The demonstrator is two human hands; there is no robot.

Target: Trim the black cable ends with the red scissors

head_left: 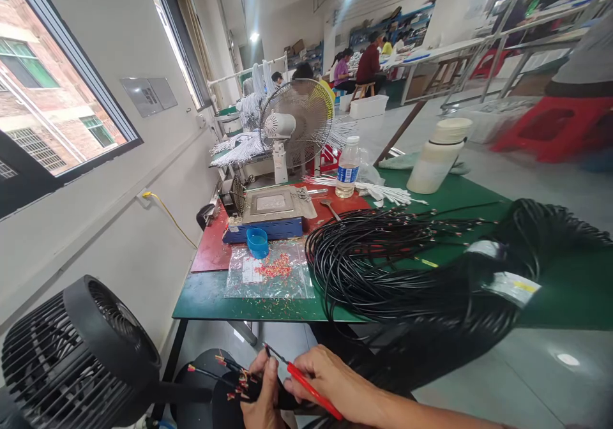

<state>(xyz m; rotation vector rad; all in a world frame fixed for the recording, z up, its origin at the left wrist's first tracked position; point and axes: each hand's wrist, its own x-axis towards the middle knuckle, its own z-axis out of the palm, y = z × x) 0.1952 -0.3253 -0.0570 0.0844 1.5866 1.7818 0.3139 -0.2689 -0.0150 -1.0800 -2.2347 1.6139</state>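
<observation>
Holding several thin black cables in the left hand, almost completely closed around them, and pinching one cable near its end between thumb and finger. Showing red and yellow wire tips at the cable ends, just below the near edge of the green table. Gripping a red-handled cutting tool in the right hand, bending the fingers closely around the handle. Pointing the dark tip of this tool towards the end of the pinched cable, without showing clearly whether touching it or not.

Seeing on the table, to the right, a large cable bundle, partly hanging over the near edge. Seeing also a clear plastic bag lying flat, carrying many small coloured scraps. Noticing a blue cup just behind the scraps, in front of a blue machine. Finding further back a labelled bottle and a white fan. Having a black fan standing nearby, on the left side.
</observation>
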